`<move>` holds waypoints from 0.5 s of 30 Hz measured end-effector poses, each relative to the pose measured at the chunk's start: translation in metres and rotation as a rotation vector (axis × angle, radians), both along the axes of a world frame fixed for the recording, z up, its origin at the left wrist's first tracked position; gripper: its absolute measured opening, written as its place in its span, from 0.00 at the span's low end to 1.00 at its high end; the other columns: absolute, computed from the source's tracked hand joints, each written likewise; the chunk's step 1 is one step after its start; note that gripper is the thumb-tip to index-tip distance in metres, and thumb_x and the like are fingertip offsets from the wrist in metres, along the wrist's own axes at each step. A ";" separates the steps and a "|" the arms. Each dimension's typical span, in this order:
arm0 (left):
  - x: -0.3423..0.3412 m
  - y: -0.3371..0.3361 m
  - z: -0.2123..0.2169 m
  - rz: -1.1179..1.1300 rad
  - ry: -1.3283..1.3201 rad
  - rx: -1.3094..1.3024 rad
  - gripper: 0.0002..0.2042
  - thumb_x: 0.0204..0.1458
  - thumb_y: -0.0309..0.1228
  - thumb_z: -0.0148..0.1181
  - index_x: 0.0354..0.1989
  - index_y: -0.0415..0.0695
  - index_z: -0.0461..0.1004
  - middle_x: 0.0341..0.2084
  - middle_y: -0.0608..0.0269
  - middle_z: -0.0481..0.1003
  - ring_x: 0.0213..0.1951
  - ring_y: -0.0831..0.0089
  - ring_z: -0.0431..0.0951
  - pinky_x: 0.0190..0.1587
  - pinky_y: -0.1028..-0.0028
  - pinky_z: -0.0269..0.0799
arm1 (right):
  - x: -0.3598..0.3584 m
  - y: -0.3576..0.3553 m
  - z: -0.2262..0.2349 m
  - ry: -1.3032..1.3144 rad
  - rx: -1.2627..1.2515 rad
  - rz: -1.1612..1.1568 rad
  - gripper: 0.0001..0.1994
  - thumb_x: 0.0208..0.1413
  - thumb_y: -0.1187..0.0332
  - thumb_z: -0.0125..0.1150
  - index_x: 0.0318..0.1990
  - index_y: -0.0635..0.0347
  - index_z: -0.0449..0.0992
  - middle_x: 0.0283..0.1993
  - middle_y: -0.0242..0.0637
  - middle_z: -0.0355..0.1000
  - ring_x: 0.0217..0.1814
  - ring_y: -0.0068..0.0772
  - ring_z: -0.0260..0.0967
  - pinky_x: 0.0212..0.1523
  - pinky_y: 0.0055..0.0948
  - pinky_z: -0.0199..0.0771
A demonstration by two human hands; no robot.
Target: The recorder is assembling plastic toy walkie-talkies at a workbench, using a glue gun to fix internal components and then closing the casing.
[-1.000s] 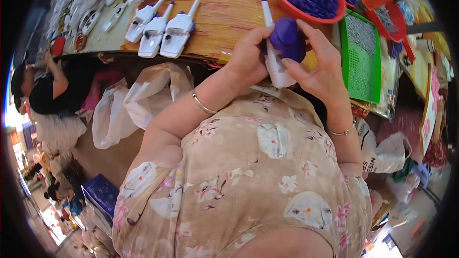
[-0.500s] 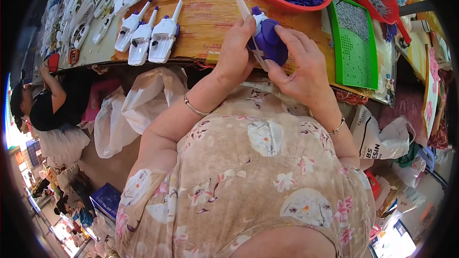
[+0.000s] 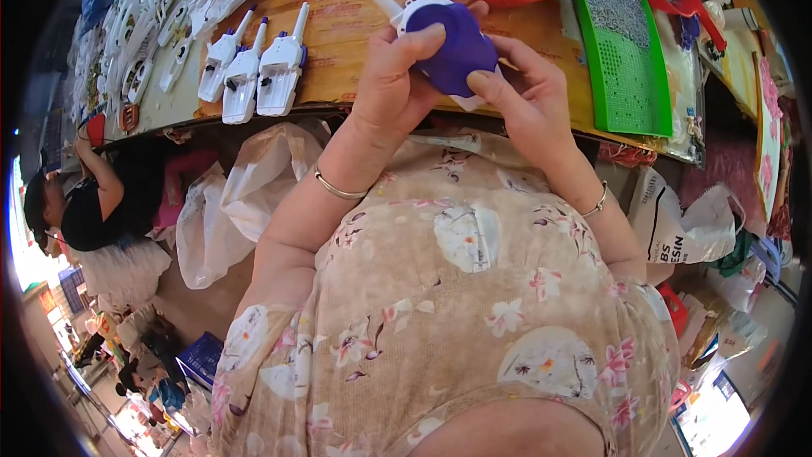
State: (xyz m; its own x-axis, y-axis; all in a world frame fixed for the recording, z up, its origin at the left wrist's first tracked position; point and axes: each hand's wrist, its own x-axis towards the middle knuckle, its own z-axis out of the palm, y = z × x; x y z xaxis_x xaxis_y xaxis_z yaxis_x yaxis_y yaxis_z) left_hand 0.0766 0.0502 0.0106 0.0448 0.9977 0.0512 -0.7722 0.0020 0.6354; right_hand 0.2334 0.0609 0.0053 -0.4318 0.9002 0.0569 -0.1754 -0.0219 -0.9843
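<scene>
Toy walkie-talkie point(image 3: 440, 38), white with a purple shell, sits above the table edge point(image 3: 355, 34), clasped between my left hand point(image 3: 397, 76) and right hand point(image 3: 524, 97). Three finished ones point(image 3: 249, 72) lie ahead; I judge this shell not fully seated.

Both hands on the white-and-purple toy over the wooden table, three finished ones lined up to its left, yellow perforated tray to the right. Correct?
Not quite: the perforated tray is green, not yellow, as the head view shows. The rest holds: the left hand and right hand both hold the white-and-purple toy over the wooden table, with three finished ones lined up to its left.
</scene>
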 end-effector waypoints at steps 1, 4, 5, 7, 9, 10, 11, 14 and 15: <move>0.001 -0.001 0.000 0.065 0.015 0.019 0.23 0.48 0.28 0.59 0.53 0.37 0.63 0.50 0.53 0.70 0.50 0.65 0.73 0.52 0.65 0.71 | 0.002 0.001 0.000 0.003 -0.001 -0.010 0.20 0.45 0.76 0.65 0.49 0.65 0.72 0.44 0.40 0.69 0.40 0.32 0.69 0.43 0.25 0.70; -0.012 -0.012 -0.010 0.106 0.180 -0.008 0.19 0.45 0.20 0.62 0.48 0.36 0.69 0.44 0.56 0.74 0.45 0.68 0.76 0.49 0.69 0.73 | 0.006 0.002 0.000 -0.157 0.329 -0.123 0.17 0.50 0.79 0.60 0.49 0.69 0.71 0.45 0.37 0.70 0.42 0.25 0.70 0.43 0.20 0.71; -0.017 -0.014 -0.014 0.093 0.328 -0.052 0.18 0.43 0.18 0.62 0.46 0.36 0.71 0.41 0.57 0.76 0.42 0.69 0.77 0.47 0.72 0.74 | 0.006 -0.001 0.001 -0.205 0.448 -0.159 0.17 0.49 0.80 0.61 0.49 0.69 0.72 0.45 0.38 0.70 0.42 0.25 0.70 0.43 0.19 0.71; -0.017 -0.014 -0.021 0.103 0.261 -0.012 0.18 0.41 0.15 0.63 0.43 0.37 0.73 0.36 0.59 0.77 0.39 0.71 0.78 0.43 0.75 0.74 | 0.005 -0.004 0.000 -0.253 0.562 -0.204 0.17 0.49 0.81 0.61 0.48 0.68 0.72 0.45 0.39 0.70 0.42 0.25 0.70 0.42 0.19 0.72; -0.022 -0.015 -0.024 0.043 0.177 -0.042 0.18 0.41 0.16 0.63 0.44 0.37 0.73 0.36 0.59 0.77 0.38 0.70 0.78 0.43 0.74 0.75 | 0.005 -0.003 -0.002 -0.246 0.606 -0.203 0.20 0.45 0.81 0.64 0.48 0.67 0.72 0.44 0.40 0.70 0.43 0.28 0.70 0.43 0.22 0.72; -0.025 -0.016 -0.022 -0.014 0.153 -0.048 0.18 0.41 0.16 0.63 0.44 0.37 0.73 0.38 0.58 0.77 0.40 0.69 0.77 0.46 0.72 0.74 | 0.006 -0.001 -0.001 -0.245 0.604 -0.209 0.20 0.45 0.81 0.64 0.48 0.67 0.72 0.44 0.40 0.70 0.43 0.28 0.70 0.43 0.22 0.72; -0.022 -0.015 -0.020 -0.020 0.156 -0.049 0.18 0.41 0.16 0.63 0.44 0.37 0.73 0.38 0.58 0.77 0.40 0.69 0.77 0.46 0.72 0.74 | 0.008 0.004 0.004 -0.290 0.648 -0.210 0.21 0.43 0.80 0.64 0.49 0.67 0.72 0.44 0.40 0.70 0.43 0.29 0.70 0.43 0.24 0.71; -0.016 -0.011 -0.017 -0.056 0.219 0.105 0.20 0.41 0.15 0.64 0.46 0.36 0.71 0.43 0.56 0.75 0.46 0.68 0.75 0.51 0.70 0.71 | 0.013 0.005 0.016 -0.367 0.667 -0.159 0.23 0.41 0.79 0.66 0.49 0.65 0.72 0.45 0.41 0.71 0.45 0.31 0.70 0.43 0.26 0.70; -0.018 -0.011 -0.018 -0.059 0.219 0.103 0.20 0.41 0.15 0.64 0.46 0.36 0.71 0.43 0.56 0.75 0.46 0.68 0.75 0.51 0.70 0.71 | 0.014 0.005 0.018 -0.398 0.645 -0.105 0.24 0.40 0.77 0.68 0.50 0.65 0.72 0.45 0.41 0.71 0.45 0.32 0.70 0.43 0.27 0.69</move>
State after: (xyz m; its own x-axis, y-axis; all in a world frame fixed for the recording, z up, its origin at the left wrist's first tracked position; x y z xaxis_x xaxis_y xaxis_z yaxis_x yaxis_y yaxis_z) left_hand 0.0588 0.0393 -0.0076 0.1240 0.9830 0.1351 -0.6167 -0.0304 0.7866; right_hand 0.2476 0.0656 0.0233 -0.4440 0.7787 0.4433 0.2257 0.5760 -0.7857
